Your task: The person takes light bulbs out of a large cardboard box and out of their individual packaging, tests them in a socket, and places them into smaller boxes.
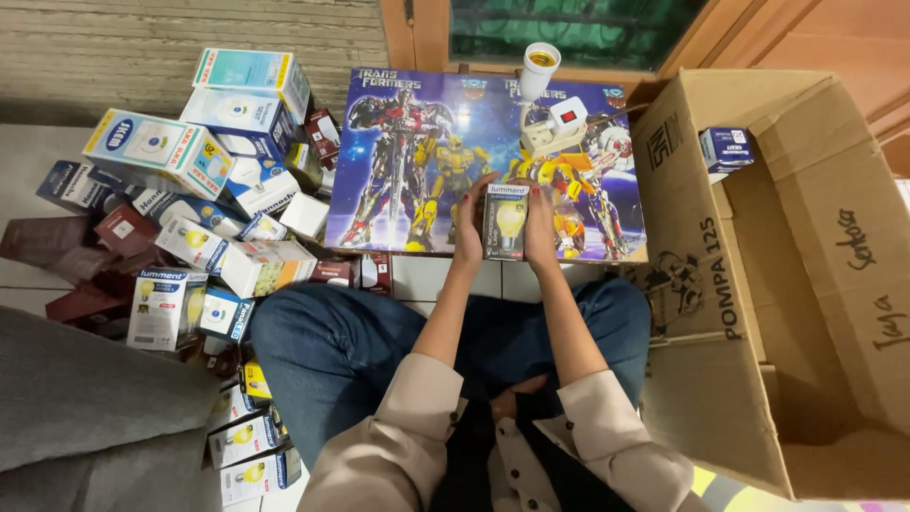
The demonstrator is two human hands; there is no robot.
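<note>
Pinching the light-bulb box [506,222] upright between left hand [468,230] and right hand [540,226], fingers flat on its sides, I fear it tipping against the lamp-socket tester [550,118] just behind.

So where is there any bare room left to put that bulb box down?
The left part of the low picture table is bare, between the socket tester and the box pile. The big carton is nearly empty, with one small blue box inside. Left of the knees it is crowded. Both hands, left hand and right hand, hold the bulb box.
</note>
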